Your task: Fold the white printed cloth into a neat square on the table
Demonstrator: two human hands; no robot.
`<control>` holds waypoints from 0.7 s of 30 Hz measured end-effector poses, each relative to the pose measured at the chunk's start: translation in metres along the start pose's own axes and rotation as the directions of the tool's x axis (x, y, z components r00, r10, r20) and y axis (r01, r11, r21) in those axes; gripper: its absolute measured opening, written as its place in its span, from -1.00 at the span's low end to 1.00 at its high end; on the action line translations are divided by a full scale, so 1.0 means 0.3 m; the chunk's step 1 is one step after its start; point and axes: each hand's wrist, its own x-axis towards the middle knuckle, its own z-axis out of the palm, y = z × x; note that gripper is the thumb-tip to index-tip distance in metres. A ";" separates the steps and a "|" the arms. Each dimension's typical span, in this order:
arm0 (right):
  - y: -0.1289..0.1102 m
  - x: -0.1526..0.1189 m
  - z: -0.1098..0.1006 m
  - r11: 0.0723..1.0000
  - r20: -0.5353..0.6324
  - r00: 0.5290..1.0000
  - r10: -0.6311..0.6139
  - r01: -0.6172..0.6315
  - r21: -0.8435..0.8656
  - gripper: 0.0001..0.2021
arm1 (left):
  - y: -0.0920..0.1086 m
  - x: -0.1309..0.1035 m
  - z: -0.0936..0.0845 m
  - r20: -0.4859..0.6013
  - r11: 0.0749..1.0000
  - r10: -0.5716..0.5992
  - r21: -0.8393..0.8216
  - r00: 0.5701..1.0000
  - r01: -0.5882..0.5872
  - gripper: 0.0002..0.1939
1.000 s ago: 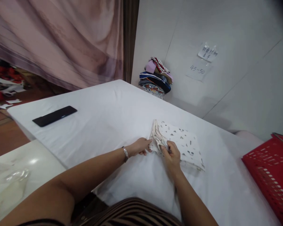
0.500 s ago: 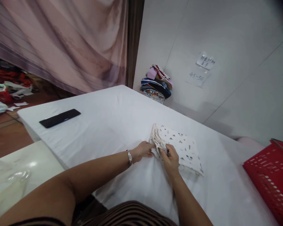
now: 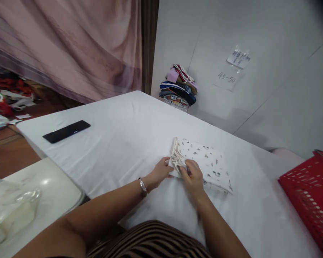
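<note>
A folded white cloth [image 3: 208,161] with small dark printed motifs lies on the white-covered table in front of me. Its left side shows several layered, bunched edges. My left hand [image 3: 161,171], with a silver bracelet on its wrist, pinches the near left corner of these layers. My right hand [image 3: 193,176] grips the near edge just to the right, its thumb and fingers closed on the bunched fabric. Some fingertips of both hands are hidden by the cloth.
A black flat phone-like slab [image 3: 66,131] lies on the table [image 3: 118,122] at the left. Folded fabrics [image 3: 178,87] are stacked by the wall. A red perforated basket [image 3: 309,193] stands at the right. A white stool-like surface [image 3: 56,190] with clear plastic is at lower left.
My left hand has shifted slightly along the cloth's left edge, and the near corner layers look more bunched. My right hand has moved a little left. The camera view has shifted slightly.
</note>
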 end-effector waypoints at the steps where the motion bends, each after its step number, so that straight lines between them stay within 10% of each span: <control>1: -0.006 -0.002 0.002 1.000 0.042 0.999 -0.019 0.020 -0.012 -0.85 | -0.002 -0.010 0.001 -0.002 1.000 0.010 -0.014 1.000 -0.010 -0.50; 21: -0.055 -0.022 0.005 0.976 0.357 0.931 -0.073 0.140 -0.164 -0.79 | -0.016 -0.078 -0.048 0.039 0.985 -0.070 -0.152 0.997 0.075 -0.25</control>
